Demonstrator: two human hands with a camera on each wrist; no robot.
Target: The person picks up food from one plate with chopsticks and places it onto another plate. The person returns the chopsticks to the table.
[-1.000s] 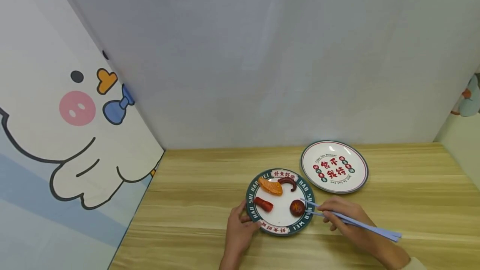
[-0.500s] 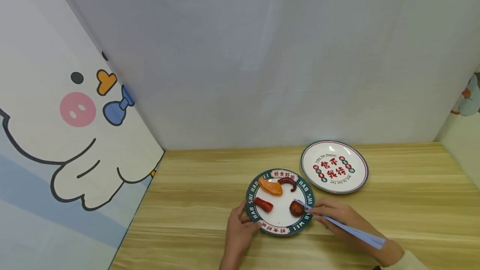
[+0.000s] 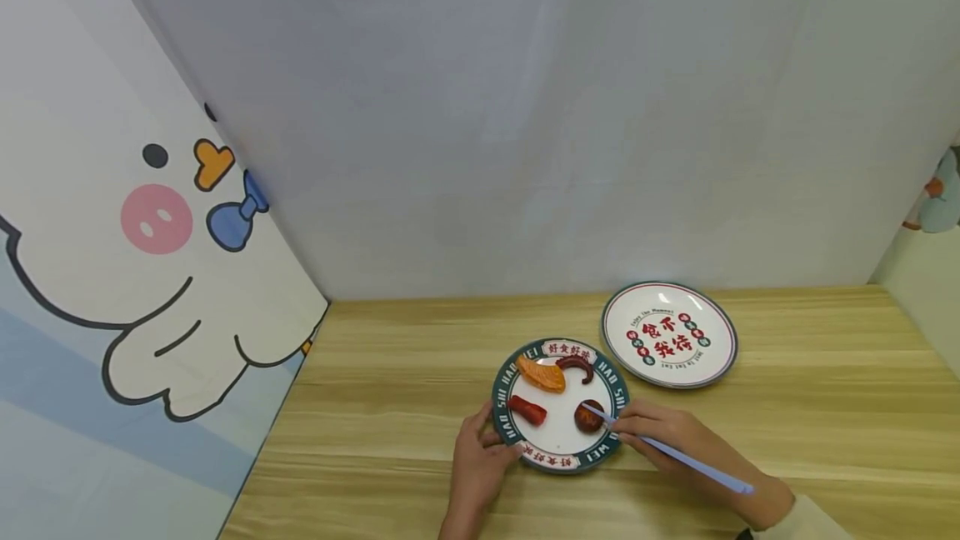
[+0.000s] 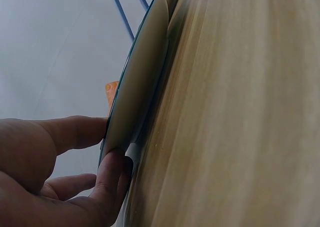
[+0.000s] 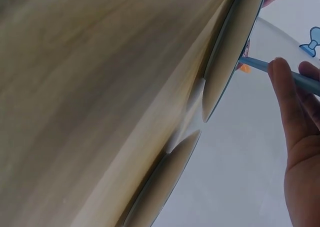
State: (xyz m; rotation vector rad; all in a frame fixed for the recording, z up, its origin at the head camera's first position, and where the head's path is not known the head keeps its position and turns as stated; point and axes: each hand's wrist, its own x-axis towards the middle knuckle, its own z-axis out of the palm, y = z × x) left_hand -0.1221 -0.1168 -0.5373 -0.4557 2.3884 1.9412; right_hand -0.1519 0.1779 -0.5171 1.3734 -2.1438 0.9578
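Observation:
My left hand (image 3: 480, 465) grips the left rim of a green-rimmed plate (image 3: 557, 430), thumb on one face and fingers on the other, as the left wrist view shows. In my right hand (image 3: 686, 444) is a pair of light blue chopsticks (image 3: 701, 467), seen almost as one. Their tips lie across a round brown mushroom cap (image 3: 583, 422) with a scored top, at the plate's right side; whether they pinch it I cannot tell. Also on this plate are an orange salmon slice (image 3: 542, 373), a dark curled tentacle (image 3: 579, 366) and a red cylindrical piece (image 3: 527, 409).
A second white plate (image 3: 712, 332) with red lettering and a green edge stands behind and to the right, close to the first. Both are on a wood-grain table (image 3: 375, 407). Behind it hangs a pale backdrop (image 3: 525, 148); a cartoon-printed panel (image 3: 90, 215) stands at the left.
My right hand and the chopsticks have moved left, their tips going from the mushroom's right edge onto its top. The mushroom has shifted slightly left. My left hand and the plate have stayed put.

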